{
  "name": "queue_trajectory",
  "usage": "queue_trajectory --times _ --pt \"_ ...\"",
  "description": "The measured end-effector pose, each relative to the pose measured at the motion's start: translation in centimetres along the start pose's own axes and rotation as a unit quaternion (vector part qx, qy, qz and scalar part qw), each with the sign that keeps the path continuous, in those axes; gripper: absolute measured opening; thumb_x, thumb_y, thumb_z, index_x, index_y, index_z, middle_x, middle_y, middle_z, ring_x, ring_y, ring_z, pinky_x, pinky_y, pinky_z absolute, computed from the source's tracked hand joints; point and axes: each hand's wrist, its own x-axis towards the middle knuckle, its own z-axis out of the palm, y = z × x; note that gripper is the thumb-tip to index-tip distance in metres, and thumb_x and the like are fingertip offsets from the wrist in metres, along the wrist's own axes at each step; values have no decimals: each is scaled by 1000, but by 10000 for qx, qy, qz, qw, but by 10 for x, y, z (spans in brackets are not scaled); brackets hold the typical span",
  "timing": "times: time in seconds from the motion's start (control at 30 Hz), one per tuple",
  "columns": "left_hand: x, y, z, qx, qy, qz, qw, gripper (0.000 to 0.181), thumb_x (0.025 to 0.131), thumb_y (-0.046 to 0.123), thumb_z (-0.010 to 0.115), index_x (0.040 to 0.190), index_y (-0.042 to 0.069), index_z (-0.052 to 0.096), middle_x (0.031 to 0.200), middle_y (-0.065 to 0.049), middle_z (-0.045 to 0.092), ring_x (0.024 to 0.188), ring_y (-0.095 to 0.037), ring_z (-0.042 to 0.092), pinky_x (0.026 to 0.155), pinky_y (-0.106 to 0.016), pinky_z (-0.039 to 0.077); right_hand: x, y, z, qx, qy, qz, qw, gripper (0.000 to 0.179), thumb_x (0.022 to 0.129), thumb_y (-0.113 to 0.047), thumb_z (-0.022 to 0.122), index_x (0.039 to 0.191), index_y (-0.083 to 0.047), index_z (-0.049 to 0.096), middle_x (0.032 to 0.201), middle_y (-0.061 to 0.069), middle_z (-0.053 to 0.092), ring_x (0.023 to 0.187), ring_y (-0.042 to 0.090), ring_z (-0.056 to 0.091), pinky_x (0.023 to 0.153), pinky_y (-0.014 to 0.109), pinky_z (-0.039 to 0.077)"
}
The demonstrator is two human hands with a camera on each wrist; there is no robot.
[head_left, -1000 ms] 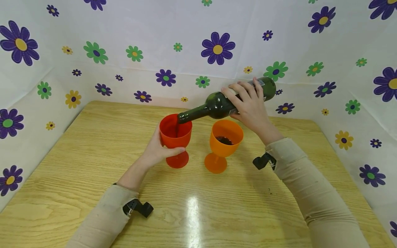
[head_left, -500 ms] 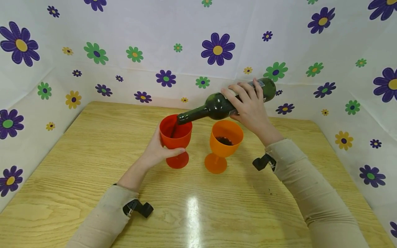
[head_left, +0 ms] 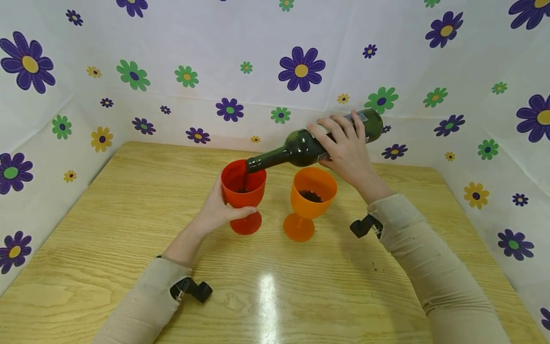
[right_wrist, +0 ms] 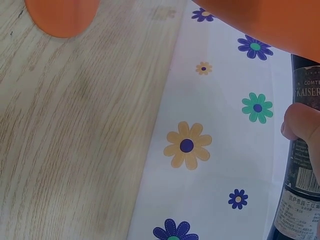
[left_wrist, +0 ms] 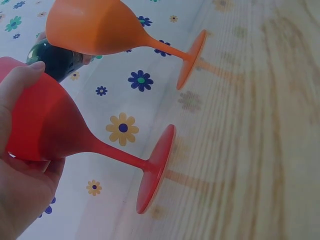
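Observation:
My right hand (head_left: 345,150) grips a green wine bottle (head_left: 301,147) round its body and holds it tilted, mouth low and to the left. Dark liquid runs from the mouth into a red goblet (head_left: 244,197), where a little dark liquid shows at the bottom. My left hand (head_left: 216,205) holds the goblet's bowl, thumb across the front; in the left wrist view the red foot (left_wrist: 156,170) stands on the table. Just right of it an orange goblet (head_left: 313,205) stands upright with dark liquid inside, below the bottle. The right wrist view shows the bottle's label (right_wrist: 305,165) under my thumb.
The wooden table (head_left: 266,267) has a white flower-patterned cloth (head_left: 258,43) hanging behind it and on both sides. A few small dark specks (head_left: 375,267) lie on the wood, right of the orange goblet.
Both hands, the bottle and the goblets hold almost the same places. Liquid keeps flowing, and a dark pool now shows inside the red goblet.

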Motion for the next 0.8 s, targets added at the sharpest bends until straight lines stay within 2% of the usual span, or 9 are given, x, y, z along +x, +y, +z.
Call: queue_trajectory --times 0.27,0.8 --pt "-3 20 4 -9 -97 178 9998 83 66 -4 75 133 6 27 124 -13 48 110 -25 46 97 -44 34 -1 1 1 -72 48 -44 10000 94 56 -30 87 136 -24 37 129 8 44 122 32 35 107 55 8" --pt "-4 20 4 5 -113 222 9997 83 66 -5 75 133 7 27 123 -11 48 111 -23 47 98 -44 34 -1 2 1 -76 10 -22 10000 93 58 -29 86 136 -25 37 129 7 43 123 31 34 107 54 7"
